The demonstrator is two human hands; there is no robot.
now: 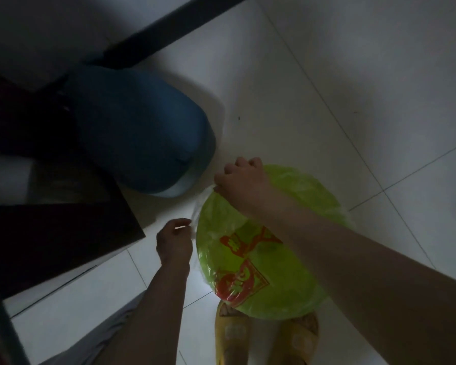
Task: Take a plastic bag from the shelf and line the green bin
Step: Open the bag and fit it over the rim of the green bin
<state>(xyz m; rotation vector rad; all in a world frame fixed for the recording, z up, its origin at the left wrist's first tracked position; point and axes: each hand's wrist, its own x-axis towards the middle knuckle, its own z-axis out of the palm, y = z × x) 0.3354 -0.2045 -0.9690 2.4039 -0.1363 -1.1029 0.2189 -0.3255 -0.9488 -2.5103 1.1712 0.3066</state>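
Standing over the green bin (261,248) on the floor, the person pinched the plastic bag (237,270) at its far-left rim with left hand (174,242) and right hand (241,180), fitting the liner; next, I judged, came folding the edge around the rim.

Thin glossy clear plastic bag (248,259) over glossy floor tiles (327,88).

left hand (173,242) pinching, right hand (241,184) clenched

Lime-green round plastic bin (295,196); clear plastic bag (248,262), red print; blue rounded container (140,127) at ten o'clock; yellow slippers (232,335); white tiled floor (353,75).
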